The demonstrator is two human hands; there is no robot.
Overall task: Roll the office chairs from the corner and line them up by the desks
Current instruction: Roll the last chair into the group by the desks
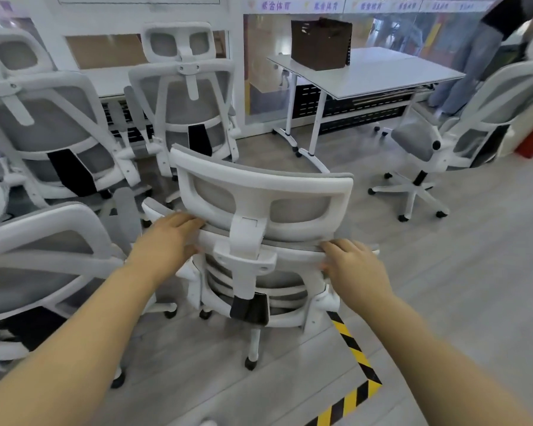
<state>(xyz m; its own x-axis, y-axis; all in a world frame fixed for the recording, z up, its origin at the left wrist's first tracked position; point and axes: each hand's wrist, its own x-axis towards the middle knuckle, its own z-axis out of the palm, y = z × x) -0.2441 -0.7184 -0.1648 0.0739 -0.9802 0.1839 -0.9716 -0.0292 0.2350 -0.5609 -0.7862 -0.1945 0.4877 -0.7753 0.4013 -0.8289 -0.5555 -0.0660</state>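
White mesh chair [259,229] gripped at its backrest rim by left hand [166,241] and right hand [354,269], fingers curled; brown box [320,44] on worktop [382,72], upper right.

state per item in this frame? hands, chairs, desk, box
left hand: grips the top rail of the near chair's backrest
right hand: grips the same rail, right side
near chair: upright, back toward the camera
corner chairs: upright, bunched together at left
far chair: upright, apart by the desk, untouched
desk: standing on castors
brown box: sitting on the desk
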